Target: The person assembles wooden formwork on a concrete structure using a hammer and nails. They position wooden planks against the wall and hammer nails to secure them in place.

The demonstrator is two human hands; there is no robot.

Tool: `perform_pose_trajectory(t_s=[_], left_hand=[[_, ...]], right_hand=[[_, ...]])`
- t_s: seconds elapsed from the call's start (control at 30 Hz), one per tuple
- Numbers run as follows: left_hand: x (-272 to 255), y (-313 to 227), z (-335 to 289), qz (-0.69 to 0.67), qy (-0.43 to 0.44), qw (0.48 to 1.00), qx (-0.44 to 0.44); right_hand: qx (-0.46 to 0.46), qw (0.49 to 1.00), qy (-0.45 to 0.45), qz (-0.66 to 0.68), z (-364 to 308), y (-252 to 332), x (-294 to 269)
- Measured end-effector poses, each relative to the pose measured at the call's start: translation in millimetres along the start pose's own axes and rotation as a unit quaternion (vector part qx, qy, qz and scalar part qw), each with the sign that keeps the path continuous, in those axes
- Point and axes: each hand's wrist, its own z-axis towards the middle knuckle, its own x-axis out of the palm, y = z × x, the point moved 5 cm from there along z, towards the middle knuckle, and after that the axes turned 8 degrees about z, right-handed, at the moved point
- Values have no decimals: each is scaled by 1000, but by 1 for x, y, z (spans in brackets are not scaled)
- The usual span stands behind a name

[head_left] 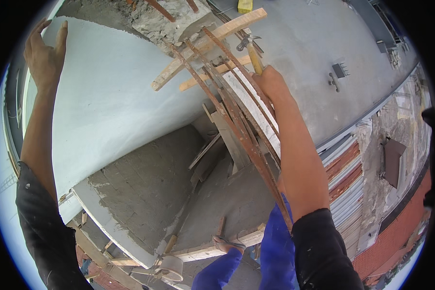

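Observation:
My right hand [270, 84] is closed round the yellowish handle of a claw hammer [255, 57]. The hammer's metal head is just right of two light wooden battens, the longer batten [239, 25] lying across several rusty steel bars [239, 128]. These bars run from the rough concrete at the top down past my right forearm. At the upper left, my left hand [46, 55] has its fingers stretched and apart at the edge of a smooth pale wall [116, 92]. Whether the palm presses on that edge cannot be made out.
One sandalled foot [227, 245] stands on a narrow wooden beam [193, 253] below. A white bucket [170, 268] is near the beam's left end. Loose boards [229, 137] lean in the recess under the bars. Far down right are corrugated roof sheets [343, 179].

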Motion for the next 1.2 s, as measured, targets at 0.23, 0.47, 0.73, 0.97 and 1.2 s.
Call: perform_pose_trajectory(t_s=[0.23,0.47,0.73,0.97,1.2], left_hand=[[-18,-297,-270,-374,390,841,-11],[144,-377,-348,-279,588,734,-196],[256,-399,-376,-254,588,750,-163],[237,-399,-354,-181,582,792,-41],[219,-388,-331,-173,633,746,-115]], right_hand=[[21,994,94,-57,-3,-11,0],[3,986,133,-102,-4,3,6],[47,983,171,-41,-5,4,11],[70,985,158,-11,8,-1,24],[12,985,169,-16,11,9,19]])
